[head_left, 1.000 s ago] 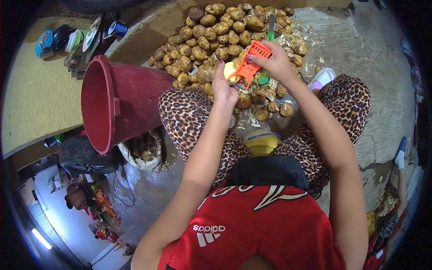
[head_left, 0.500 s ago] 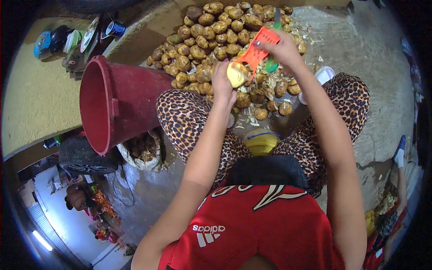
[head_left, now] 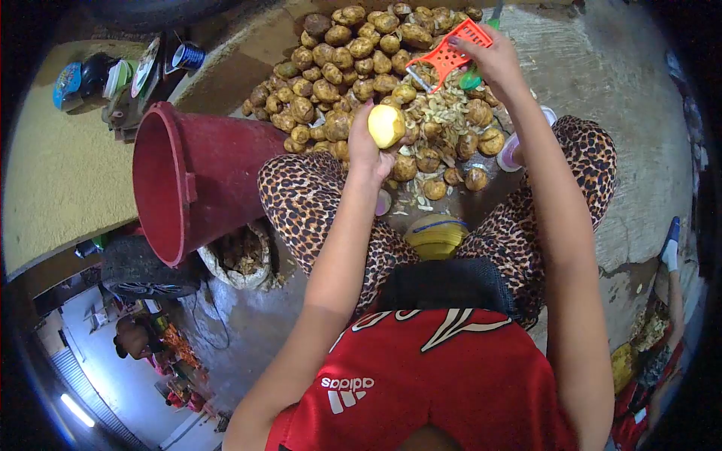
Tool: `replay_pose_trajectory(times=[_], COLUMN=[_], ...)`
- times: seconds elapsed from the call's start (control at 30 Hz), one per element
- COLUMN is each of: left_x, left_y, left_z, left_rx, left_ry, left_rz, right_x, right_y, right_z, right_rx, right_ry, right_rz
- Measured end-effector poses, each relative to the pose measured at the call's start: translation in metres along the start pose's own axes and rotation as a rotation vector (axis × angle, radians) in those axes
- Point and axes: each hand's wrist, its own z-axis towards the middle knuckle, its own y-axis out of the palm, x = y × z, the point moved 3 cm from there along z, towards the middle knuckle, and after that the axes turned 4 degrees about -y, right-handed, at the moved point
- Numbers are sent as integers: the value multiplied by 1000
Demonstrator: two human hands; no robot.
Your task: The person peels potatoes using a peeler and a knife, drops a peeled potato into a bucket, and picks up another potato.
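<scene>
Left hand (head_left: pixel 366 141): fingers curled around a peeled yellow potato (head_left: pixel 386 125), held over the near side of a pile of unpeeled potatoes (head_left: pixel 332 73). Right hand (head_left: pixel 498 65): pinching an orange peeler (head_left: pixel 449 59) by its slotted end, apart from the potato. (A green object (head_left: pixel 471 80) shows beside this hand; whether gripped, cannot tell.) Pale peelings (head_left: pixel 445 110) lie among the pile. Red bucket (head_left: pixel 233 161) noted beside the left knee.
</scene>
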Motion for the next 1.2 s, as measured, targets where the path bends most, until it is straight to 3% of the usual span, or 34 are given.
replay_pose_trajectory(times=[0.13,0.17,0.27,0.4,0.5,0.6,0.7,0.8,0.93,1.07,1.1,1.13,1.2], left_x=[1,1,-3,-4,1,-1,-1,-2,-3,-2,-1,0,-2], left_y=[1,2,-4,-10,-9,-7,-5,-5,1,6,10,13,17], left_z=[2,1,8,10,5,-1,2,6,0,-3,-4,-4,-6], left_rx=[41,31,62,75,197,224,144,64,-10,-34,-37,-50,-73], left_ry=[-42,-34,-40,5,58,10,-10,-21,17,41,52,51,46], left_rz=[-100,-116,-221,-207,-31,54,-24,-77,11,11,-5,-4,-3], right_x=[-16,-2,9,17,22,8,-3,7,6,11,-9,-2,17], right_y=[36,47,62,66,47,1,26,53,23,15,29,39,40], right_z=[-33,-37,-50,-52,-31,-4,-20,-39,-13,-4,-21,-27,-24], right_rx=[-155,-211,-276,-211,-70,106,-21,-221,-19,-83,-172,-288,-290], right_ry=[76,10,-97,-93,-51,-101,18,-150,-28,-23,140,125,130], right_rz=[-5,72,-105,-189,-214,30,111,-128,-206,107,82,71,24])
